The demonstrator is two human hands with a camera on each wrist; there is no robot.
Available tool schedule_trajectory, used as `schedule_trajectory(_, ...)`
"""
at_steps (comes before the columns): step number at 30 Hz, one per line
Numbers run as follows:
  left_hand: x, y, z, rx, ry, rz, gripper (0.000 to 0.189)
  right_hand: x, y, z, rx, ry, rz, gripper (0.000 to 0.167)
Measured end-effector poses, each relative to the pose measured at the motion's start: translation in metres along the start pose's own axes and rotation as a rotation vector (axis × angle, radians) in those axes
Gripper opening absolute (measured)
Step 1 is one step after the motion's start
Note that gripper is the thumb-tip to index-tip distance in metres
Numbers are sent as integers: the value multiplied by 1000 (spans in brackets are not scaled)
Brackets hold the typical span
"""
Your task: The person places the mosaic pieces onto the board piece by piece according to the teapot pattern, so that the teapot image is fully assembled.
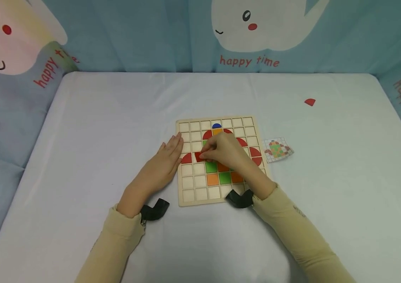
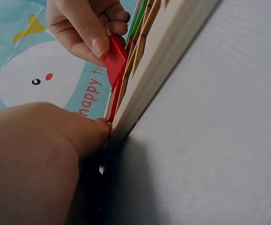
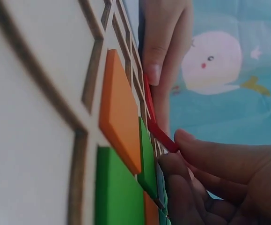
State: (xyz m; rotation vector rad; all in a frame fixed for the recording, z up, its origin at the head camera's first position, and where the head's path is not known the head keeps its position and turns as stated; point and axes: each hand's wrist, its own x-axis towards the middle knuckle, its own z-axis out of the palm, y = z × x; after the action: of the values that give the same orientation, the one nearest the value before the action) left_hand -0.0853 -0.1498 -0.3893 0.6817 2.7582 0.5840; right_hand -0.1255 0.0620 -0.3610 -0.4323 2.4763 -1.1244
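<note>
A wooden grid board [image 1: 188, 182] with colored tiles in its cells lies on the table. My right hand [image 1: 227, 151] pinches a red tile [image 1: 198, 157] between thumb and fingers; in the right wrist view that red tile [image 3: 163, 137] is tilted, one edge at the grid. Flat along the board's left edge rests my left hand [image 1: 159, 167], fingers straight, its thumb near a red quarter-round tile [image 1: 186, 158] in the leftmost column. Orange [image 1: 212, 180] and green [image 1: 225, 178] tiles fill lower cells. A blue half-round tile [image 1: 216, 125] sits in the top row. My right hand hides some middle cells.
A small pattern card [image 1: 276, 149] with a colored grid picture lies against the board's right side, one corner curled up. Farther back on the right is a loose red quarter-round tile [image 1: 310, 102]. A blue printed curtain [image 1: 151, 35] borders the white table [image 1: 115, 106].
</note>
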Motion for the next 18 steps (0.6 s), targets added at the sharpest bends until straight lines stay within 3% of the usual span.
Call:
schedule_trajectory(8,2,1,-1,-8,-7,7,55,0,-1,-2,-27,-30,11,10)
schedule_trajectory(18,1,0,-1,-1,-10,6,55,1,0,-1,-27,-57,-32,10)
